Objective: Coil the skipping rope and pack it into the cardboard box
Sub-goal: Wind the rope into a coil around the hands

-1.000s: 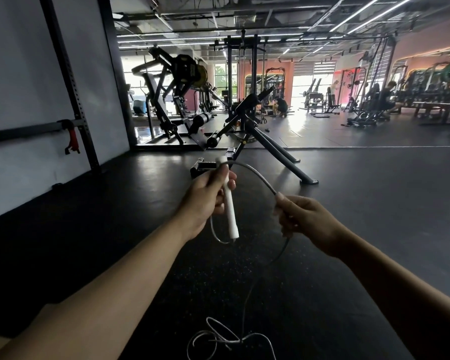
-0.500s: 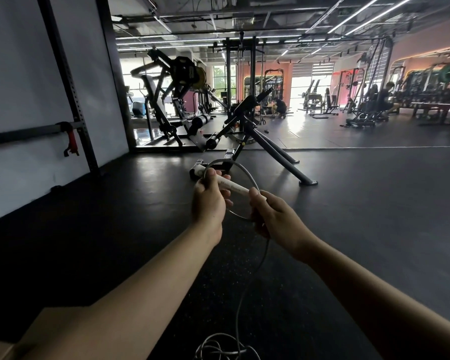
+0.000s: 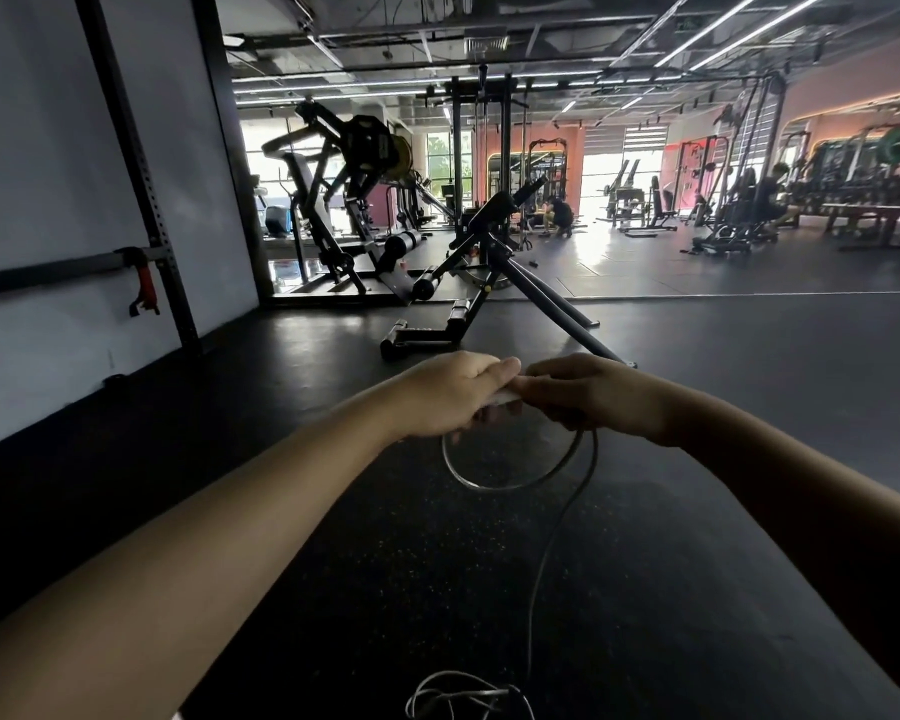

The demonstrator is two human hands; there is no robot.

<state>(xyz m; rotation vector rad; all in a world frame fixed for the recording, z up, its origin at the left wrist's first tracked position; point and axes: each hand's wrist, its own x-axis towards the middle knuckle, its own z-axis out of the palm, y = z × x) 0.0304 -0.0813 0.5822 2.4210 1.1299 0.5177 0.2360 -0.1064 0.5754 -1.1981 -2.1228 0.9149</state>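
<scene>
My left hand (image 3: 447, 400) and my right hand (image 3: 596, 394) meet in front of me, both closed around the white handle (image 3: 505, 396) of the skipping rope, of which only a short piece shows between them. A loop of the grey rope (image 3: 510, 480) hangs below the two hands. From my right hand a single strand drops to a loose tangle of rope (image 3: 463, 701) on the black floor at the bottom edge. The cardboard box is out of view.
A black angled exercise bench (image 3: 494, 283) stands on the rubber floor just beyond my hands. A wall with a black rack upright (image 3: 146, 189) runs along the left. More gym machines and people fill the far background.
My hands have come together and dropped lower in view. The handle, earlier upright then tilted, now lies level between them, and the rope loop now hangs under the hands.
</scene>
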